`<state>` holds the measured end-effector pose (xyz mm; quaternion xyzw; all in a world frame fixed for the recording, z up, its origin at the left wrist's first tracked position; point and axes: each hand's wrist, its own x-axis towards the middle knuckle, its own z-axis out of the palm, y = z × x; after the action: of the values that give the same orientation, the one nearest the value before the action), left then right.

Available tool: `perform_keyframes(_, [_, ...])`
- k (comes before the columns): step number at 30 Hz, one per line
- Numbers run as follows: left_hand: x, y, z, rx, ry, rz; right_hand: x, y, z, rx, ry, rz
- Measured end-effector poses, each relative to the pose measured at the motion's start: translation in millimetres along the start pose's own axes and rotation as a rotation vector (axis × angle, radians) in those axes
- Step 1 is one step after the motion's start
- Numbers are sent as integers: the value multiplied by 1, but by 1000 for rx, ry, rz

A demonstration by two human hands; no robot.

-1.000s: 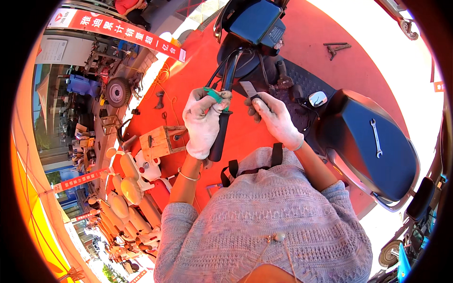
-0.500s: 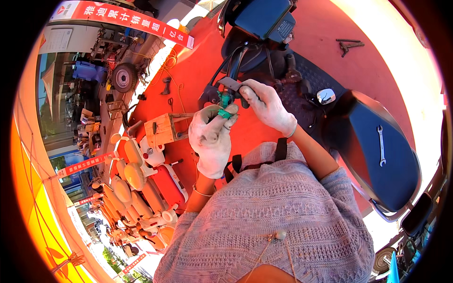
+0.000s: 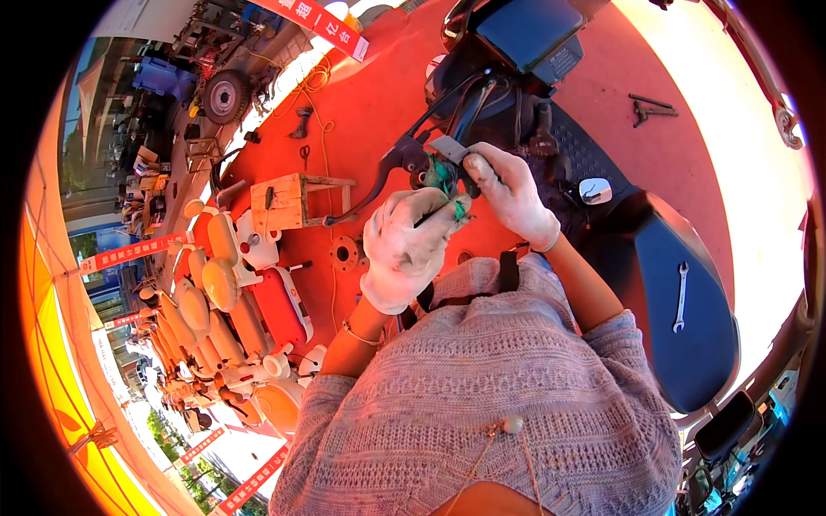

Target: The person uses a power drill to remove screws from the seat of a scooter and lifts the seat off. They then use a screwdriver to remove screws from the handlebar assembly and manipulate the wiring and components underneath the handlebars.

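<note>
Both my hands wear white work gloves with dark smudges. My left hand (image 3: 404,245) is closed, its fingertips pinching a small crumpled green piece (image 3: 460,209). More crumpled green material (image 3: 439,175) wraps a part of the handlebar just beyond those fingertips; whether the two are joined I cannot tell. My right hand (image 3: 516,193) is closed at the end of a flat grey piece (image 3: 448,149), thumb and fingers against its edge. A dark brake lever (image 3: 379,181) reaches out left of my hands. Behind them rises the black front of a scooter (image 3: 525,39).
To the right, a wrench (image 3: 681,297) lies on the black scooter seat (image 3: 688,335), with a mirror (image 3: 594,191) nearby. A wooden stool (image 3: 280,204) stands left on the red floor (image 3: 379,95). Parked scooters (image 3: 224,267) fill the lower left; a yellow cord (image 3: 327,129) trails along the floor.
The view has shifted, and my hands and the handlebar now appear farther right. The brake lever shows more fully. Both hands keep their grip around the same spot.
</note>
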<state>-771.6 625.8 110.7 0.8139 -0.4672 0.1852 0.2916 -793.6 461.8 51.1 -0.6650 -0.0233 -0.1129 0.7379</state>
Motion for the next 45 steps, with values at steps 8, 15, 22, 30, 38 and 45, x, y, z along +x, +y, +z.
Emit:
perform_keyframes(8, [-1, -2, 0, -69, 139, -113, -7, 10, 15, 196, 75, 82])
perform_keyframes(15, [-9, -12, 2, -503, 249, -387, -16, 6, 22, 178, 200, 77])
perform_keyframes(22, [4, -34, -13, -1262, 695, -634, -11, -5, 23, 48, 213, 116])
perform_keyframes(30, [-67, -119, -128, -501, 498, -826, -10, -18, 27, 49, 264, 164])
perform_keyframes(38, [-199, -183, -56, -150, -239, -970, -22, -34, 39, -20, 410, 209])
perform_keyframes(45, [-132, -154, -98, -717, -45, -896, -34, -70, 87, -152, 511, 125])
